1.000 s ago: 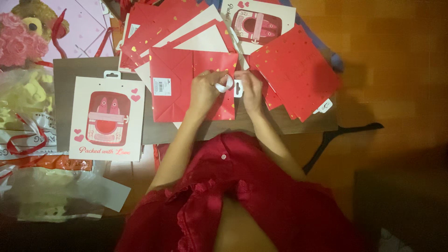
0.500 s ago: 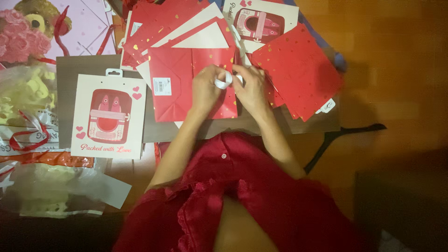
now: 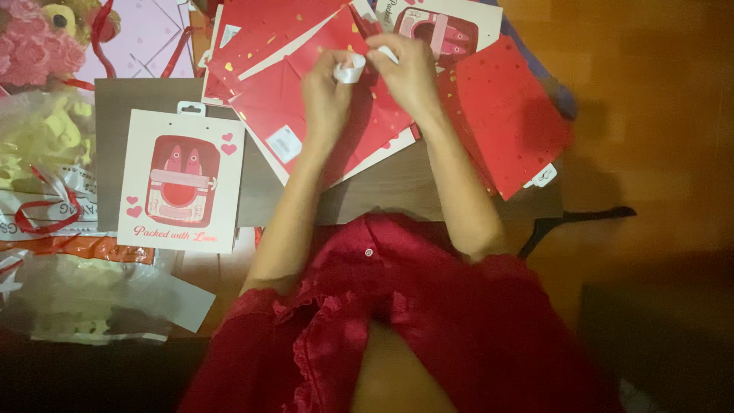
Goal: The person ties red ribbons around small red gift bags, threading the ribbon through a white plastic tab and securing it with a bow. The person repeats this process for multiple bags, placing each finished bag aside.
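Both hands (image 3: 367, 80) gripping small white tape roll (image 3: 351, 69)

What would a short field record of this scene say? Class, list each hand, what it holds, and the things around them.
Left hand: pinching a small white strip
Right hand: pinching the strip's other end
Beneath the hands: flat red gift bag with gold dots
Right of hands: second red gift bag
Left: cream card with red heart print
Far left: clear plastic wrappers
Surface: brown table
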A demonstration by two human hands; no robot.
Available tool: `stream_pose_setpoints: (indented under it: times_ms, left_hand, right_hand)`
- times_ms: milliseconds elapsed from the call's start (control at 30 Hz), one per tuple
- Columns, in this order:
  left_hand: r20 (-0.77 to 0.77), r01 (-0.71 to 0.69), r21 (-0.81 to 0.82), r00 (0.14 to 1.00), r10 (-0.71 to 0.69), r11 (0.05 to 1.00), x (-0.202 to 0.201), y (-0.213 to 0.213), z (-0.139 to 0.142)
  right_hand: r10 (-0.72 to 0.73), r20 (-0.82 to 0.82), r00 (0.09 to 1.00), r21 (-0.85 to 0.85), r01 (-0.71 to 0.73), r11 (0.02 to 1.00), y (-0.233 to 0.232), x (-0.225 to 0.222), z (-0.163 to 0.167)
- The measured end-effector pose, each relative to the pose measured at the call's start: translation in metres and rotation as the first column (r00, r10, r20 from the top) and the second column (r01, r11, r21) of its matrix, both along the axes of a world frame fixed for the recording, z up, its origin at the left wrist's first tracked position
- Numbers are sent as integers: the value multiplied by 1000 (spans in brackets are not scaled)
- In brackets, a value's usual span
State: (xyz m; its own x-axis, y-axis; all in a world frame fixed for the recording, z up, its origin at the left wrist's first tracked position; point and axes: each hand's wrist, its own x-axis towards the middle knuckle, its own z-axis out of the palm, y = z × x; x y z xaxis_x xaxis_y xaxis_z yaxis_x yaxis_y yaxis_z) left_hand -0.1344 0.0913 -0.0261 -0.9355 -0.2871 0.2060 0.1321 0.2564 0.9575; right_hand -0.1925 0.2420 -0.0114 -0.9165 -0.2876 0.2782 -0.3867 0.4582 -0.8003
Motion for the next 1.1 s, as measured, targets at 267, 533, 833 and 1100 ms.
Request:
stream_pose_setpoints:
  times_ms: [267, 533, 833, 1100]
  left_hand:
    - [-147, 2, 11, 989, 0, 1000, -1, -5, 0]
    - [-214, -119, 42, 969, 125, 992, 15, 17, -2]
    - [-218, -68, 401, 962, 167, 914, 11, 23, 15]
    - [-203, 87, 8, 975, -84, 996, 12, 27, 20]
  right_hand:
    - [40, 46, 998, -27, -39, 999, -13, -13, 11]
    - [55, 76, 996, 191, -68, 979, -31, -19, 35]
    - [94, 286, 954, 308, -185, 933, -52, -45, 54]
    - [106, 588, 802, 264, -314, 912, -41, -43, 52]
